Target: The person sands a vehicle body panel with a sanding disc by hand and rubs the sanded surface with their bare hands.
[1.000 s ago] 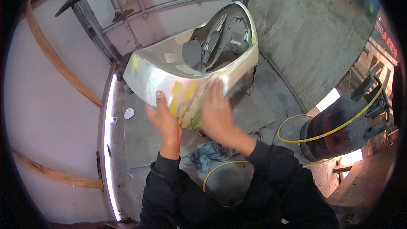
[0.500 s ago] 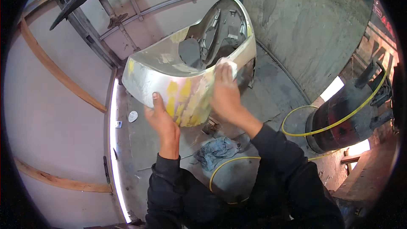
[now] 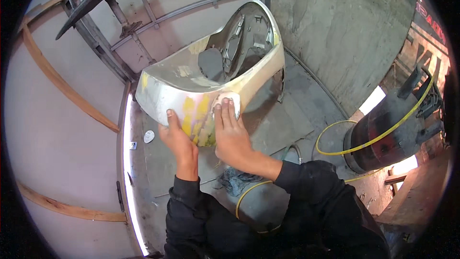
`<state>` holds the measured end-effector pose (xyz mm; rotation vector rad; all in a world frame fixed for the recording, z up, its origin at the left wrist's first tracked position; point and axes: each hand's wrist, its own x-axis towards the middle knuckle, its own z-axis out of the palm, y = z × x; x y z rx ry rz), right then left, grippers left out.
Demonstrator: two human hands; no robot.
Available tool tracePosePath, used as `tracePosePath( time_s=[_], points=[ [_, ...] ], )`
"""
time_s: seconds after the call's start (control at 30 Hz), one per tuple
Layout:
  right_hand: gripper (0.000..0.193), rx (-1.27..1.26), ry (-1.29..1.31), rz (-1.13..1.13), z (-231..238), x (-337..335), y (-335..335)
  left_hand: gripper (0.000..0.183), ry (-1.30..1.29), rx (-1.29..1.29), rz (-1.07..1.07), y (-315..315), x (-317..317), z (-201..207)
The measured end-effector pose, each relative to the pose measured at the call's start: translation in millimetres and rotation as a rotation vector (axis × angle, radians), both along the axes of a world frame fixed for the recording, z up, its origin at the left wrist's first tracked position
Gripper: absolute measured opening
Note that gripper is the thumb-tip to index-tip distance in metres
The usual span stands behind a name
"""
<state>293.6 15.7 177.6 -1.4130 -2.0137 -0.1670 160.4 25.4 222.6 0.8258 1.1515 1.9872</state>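
Note:
A car bumper [image 3: 160, 97], grey-white with yellow filler patches, stands on the floor before me, its curved outer face toward me. My left hand [image 3: 178, 140] grips its lower edge near the left end, thumb on the outer face and fingers hidden behind. With fingers laid flat, my right hand [image 3: 233, 136] presses a white pad [image 3: 235, 101], perhaps folded sandpaper, against the face just right of the yellow patches. Part of the pad is covered by my fingers.
A dark crumpled rag [image 3: 233, 181] lies on the floor below my right forearm. From a dark tank [image 3: 383, 129] at the right runs a yellow hose [image 3: 330, 153]. A metal stand [image 3: 98, 0] rises at the upper left beside white wall panels [image 3: 62, 153].
My right hand has slid the white pad left and down along the bumper's face, from near the upper rim. My left hand keeps its grip. The bumper sits slightly lower left in view.

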Motion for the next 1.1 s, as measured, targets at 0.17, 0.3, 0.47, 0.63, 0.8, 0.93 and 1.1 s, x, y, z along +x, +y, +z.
tracePosePath(
  time_s=[0.17, 0.3, 0.47, 0.63, 0.8, 0.93, 1.1],
  points=[
    [0.072, 0.011, 0.156, -0.091, 8, 30, 39, 0.041, -0.016, -0.015, -0.042, 3, 9, -1],
    [0.079, -0.033, 0.131, 0.018, 2, -2, -5, 0.045, 0.018, 0.007, 0.019, -2, 6, 0],
    [0.077, -0.034, 0.279, -0.072, 8, 51, 49, 0.045, -0.048, -0.015, -0.081, 4, 11, -3],
    [0.066, 0.027, 0.038, 0.056, -9, -16, -14, 0.044, -0.048, 0.031, -0.026, 0, 2, -2],
    [0.071, 0.038, 0.203, -0.081, 6, 36, 39, 0.043, -0.020, -0.024, -0.036, 4, 16, -4],
    [0.076, 0.029, 0.046, -0.103, -7, 3, 12, 0.045, -0.007, 0.036, -0.022, 4, 3, -6],
    [0.072, 0.054, 0.080, -0.080, -2, 46, 53, 0.044, -0.013, -0.010, -0.050, 9, 6, -5]
  ],
)
